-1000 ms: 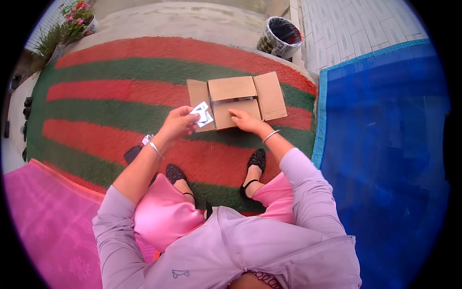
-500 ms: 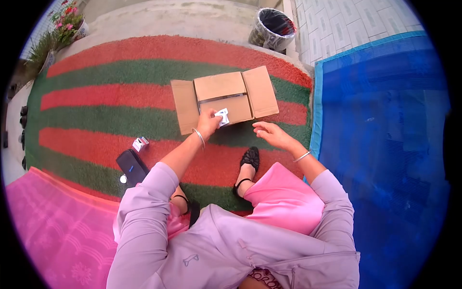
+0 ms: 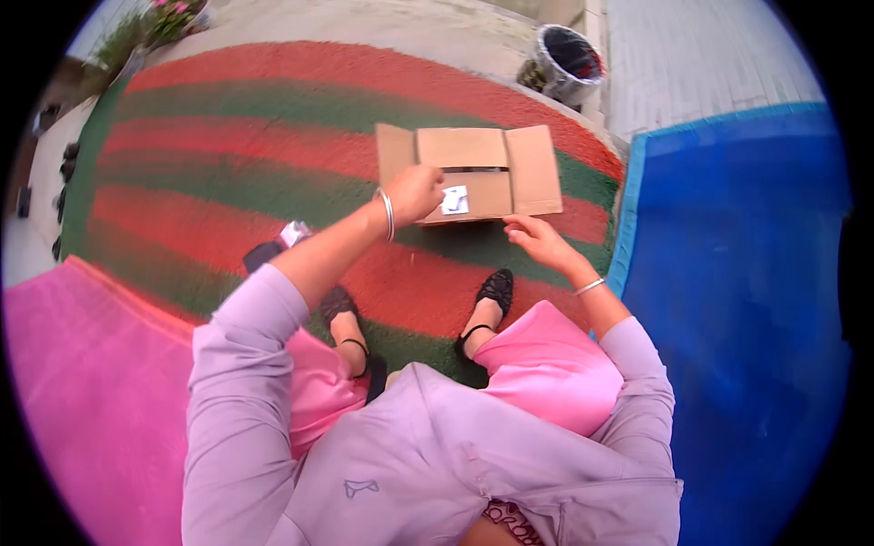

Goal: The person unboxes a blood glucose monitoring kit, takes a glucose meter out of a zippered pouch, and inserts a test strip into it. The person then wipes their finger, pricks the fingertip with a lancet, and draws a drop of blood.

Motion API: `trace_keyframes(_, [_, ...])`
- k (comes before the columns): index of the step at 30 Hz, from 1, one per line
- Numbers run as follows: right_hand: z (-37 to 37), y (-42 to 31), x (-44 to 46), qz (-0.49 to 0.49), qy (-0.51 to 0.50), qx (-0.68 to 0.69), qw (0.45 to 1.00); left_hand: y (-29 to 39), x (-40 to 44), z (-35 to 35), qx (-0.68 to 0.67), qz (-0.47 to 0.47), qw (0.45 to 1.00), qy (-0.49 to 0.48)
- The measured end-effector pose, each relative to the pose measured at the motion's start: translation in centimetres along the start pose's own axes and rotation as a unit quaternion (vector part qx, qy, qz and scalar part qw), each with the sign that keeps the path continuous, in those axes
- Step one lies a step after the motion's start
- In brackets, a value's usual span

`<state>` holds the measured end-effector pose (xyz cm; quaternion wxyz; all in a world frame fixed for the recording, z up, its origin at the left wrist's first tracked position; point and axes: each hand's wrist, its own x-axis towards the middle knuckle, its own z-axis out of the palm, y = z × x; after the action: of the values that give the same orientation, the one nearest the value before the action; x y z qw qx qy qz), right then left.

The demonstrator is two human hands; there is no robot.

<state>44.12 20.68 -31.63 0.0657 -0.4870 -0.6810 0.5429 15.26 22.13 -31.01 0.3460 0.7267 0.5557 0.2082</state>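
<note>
An open cardboard box stands on the striped carpet before me, its flaps spread out to the sides. On the near part of its top lies a small white packet. Just left of this packet is my left hand, its fingers curled in; what they hold, if anything, is hidden. My right hand hovers by the box's near right corner, fingers partly stretched and apart, holding nothing. A small white-and-red carton and a dark case sit on the carpet at left, partly behind my left arm.
A bin with a clear liner stands beyond the carpet. A blue mat borders it on the right, a pink cloth on the lower left. Potted flowers are at the far left. My feet in black shoes are close to the box.
My left hand has come off the white packet, moving up and left relative to it; the packet lies on the box. The view has shifted, so the box appears further right.
</note>
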Motion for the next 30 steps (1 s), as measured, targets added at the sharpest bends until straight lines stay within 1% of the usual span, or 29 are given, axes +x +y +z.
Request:
trace_keyframes(1, [0.0, -0.1, 0.1, -0.005, -0.006, -0.008, 1.0, 2.6, -0.6, -4.0, -0.056, -0.055, 0.996, -0.053])
trace_keyframes(2, [0.0, -0.7, 0.1, -0.006, -0.015, -0.009, 1.0, 2.8, -1.3, -7.0, -0.059, -0.051, 0.995, -0.056])
trace_keyframes(3, [-0.1, -1.4, 0.0, -0.007, -0.021, -0.012, 1.0, 3.1, -2.7, -10.2, -0.116, -0.065, 0.99, -0.044])
trace_keyframes(4, [-0.1, -1.5, 0.0, -0.001, -0.024, -0.013, 1.0, 2.0, -4.3, -12.5, -0.133, -0.053, 0.99, -0.005])
trace_keyframes(6, [-0.2, -2.5, -0.3, -0.002, -0.036, -0.018, 0.999, 0.5, -8.9, -16.6, -0.163, -0.148, 0.971, 0.096])
trace_keyframes(7, [-0.3, -3.7, -0.6, -0.007, -0.039, -0.041, 0.998, -1.6, -11.5, -17.6, -0.196, -0.219, 0.946, 0.137])
trace_keyframes(8, [-0.4, -4.9, -0.9, -0.012, -0.042, -0.065, 0.997, -4.2, -14.6, -17.9, -0.214, -0.222, 0.932, 0.189])
trace_keyframes(10, [-0.3, -7.1, -1.3, -0.017, -0.062, -0.088, 0.994, -8.7, -20.8, -16.7, -0.271, -0.306, 0.867, 0.285])
trace_keyframes(11, [-0.1, -8.1, -1.4, -0.013, -0.066, -0.11, 0.992, -10.4, -23.7, -15.5, -0.242, -0.346, 0.854, 0.304])
trace_keyframes(12, [0.2, -9.2, -1.6, -0.018, -0.075, -0.114, 0.99, -11.3, -26.3, -14.2, -0.256, -0.36, 0.839, 0.319])
trace_keyframes(13, [0.5, -10.2, -1.8, 0.0, -0.096, -0.11, 0.989, -13.1, -28.8, -12.5, -0.243, -0.386, 0.831, 0.319])
trace_keyframes(14, [0.7, -11.0, -1.9, 0.018, -0.114, -0.107, 0.988, -14.2, -30.6, -10.7, -0.195, -0.401, 0.835, 0.323])
trace_keyframes(15, [1.1, -11.8, -1.8, 0.019, -0.119, -0.112, 0.986, -14.5, -31.6, -9.1, -0.19, -0.415, 0.827, 0.329])
trace_keyframes(17, [1.9, -13.0, -1.8, 0.024, -0.155, -0.132, 0.979, -16.8, -33.0, -5.8, -0.12, -0.41, 0.852, 0.301])
trace_keyframes(19, [2.8, -14.7, -1.7, 0.018, -0.17, -0.141, 0.975, -18.7, -32.6, -3.6, 0.022, -0.376, 0.881, 0.286])
trace_keyframes(20, [3.2, -15.8, -1.7, 0.01, -0.183, -0.148, 0.972, -17.3, -31.4, -4.3, 0.068, -0.407, 0.876, 0.249])
trace_keyframes(21, [3.6, -16.5, -1.6, 0.002, -0.195, -0.155, 0.968, -17.1, -30.5, -4.0, 0.063, -0.407, 0.876, 0.249])
trace_keyframes(22, [3.8, -16.6, -1.5, -0.027, -0.2, -0.178, 0.963, -17.2, -29.6, -3.7, 0.107, -0.415, 0.874, 0.23])
trace_keyframes(23, [4.0, -16.8, -1.3, -0.023, -0.199, -0.18, 0.963, -17.3, -28.9, -3.5, 0.15, -0.422, 0.869, 0.21])
trace_keyframes(24, [4.2, -17.0, -1.2, -0.034, -0.204, -0.18, 0.962, -18.3, -28.5, -2.8, 0.185, -0.406, 0.877, 0.181])
trace_keyframes(25, [4.4, -17.2, -1.0, -0.046, -0.209, -0.18, 0.96, -18.6, -28.1, -2.5, 0.181, -0.403, 0.879, 0.179])
trace_keyframes(27, [4.9, -17.8, -0.7, -0.029, -0.206, -0.165, 0.964, -19.2, -27.4, -1.9, 0.266, -0.389, 0.872, 0.129])
trace_keyframes(29, [5.3, -18.0, -0.4, -0.057, -0.215, -0.185, 0.957, -19.7, -27.0, -1.9, 0.282, -0.384, 0.872, 0.108])
trace_keyframes(30, [5.5, -18.4, -0.3, -0.05, -0.219, -0.178, 0.958, -20.0, -26.9, -2.0, 0.288, -0.377, 0.875, 0.095])
